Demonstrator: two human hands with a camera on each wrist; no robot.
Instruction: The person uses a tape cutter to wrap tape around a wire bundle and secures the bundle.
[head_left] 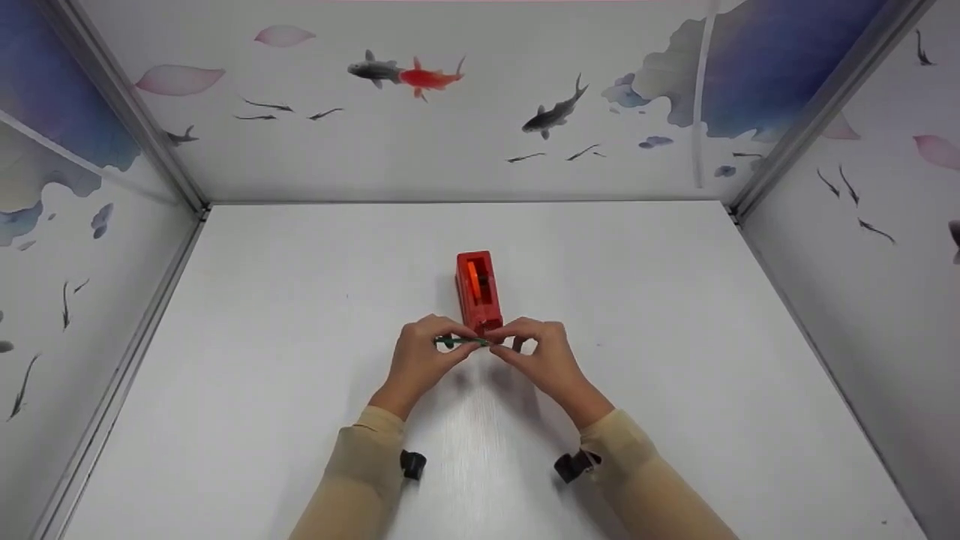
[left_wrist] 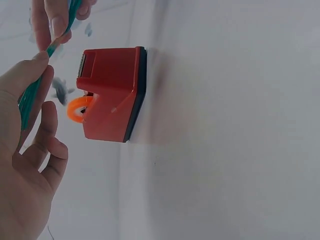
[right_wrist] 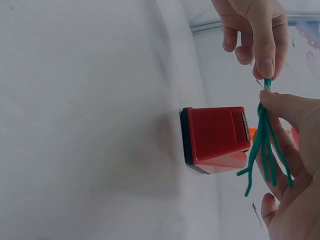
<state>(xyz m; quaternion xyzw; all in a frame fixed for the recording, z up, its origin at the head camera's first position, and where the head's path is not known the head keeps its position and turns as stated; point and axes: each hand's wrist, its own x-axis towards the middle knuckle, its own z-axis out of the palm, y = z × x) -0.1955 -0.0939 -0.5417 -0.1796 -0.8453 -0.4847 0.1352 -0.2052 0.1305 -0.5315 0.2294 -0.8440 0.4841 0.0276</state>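
Note:
A thin bundle of green cords (right_wrist: pixel 265 140) is stretched between both hands, just in front of a red tape dispenser (head_left: pixel 476 292). My left hand (head_left: pixel 424 352) pinches the bundle between thumb and fingertips. Close beside it, my right hand (head_left: pixel 547 356) pinches the same bundle with thumb and index finger. In the right wrist view, several loose cord ends fan out below the right thumb. A pale, shiny band, perhaps clear tape, shows on the bundle between the two pinches. The dispenser stands upright on its dark base, with its toothed cutter (right_wrist: pixel 246 126) facing the hands.
An orange tape roll (left_wrist: pixel 79 109) sits in the dispenser. The white table (head_left: pixel 300 277) is bounded by a back wall (head_left: pixel 465 150) and side walls printed with fish and petals. A small black camera (head_left: pixel 576 465) is worn at each wrist.

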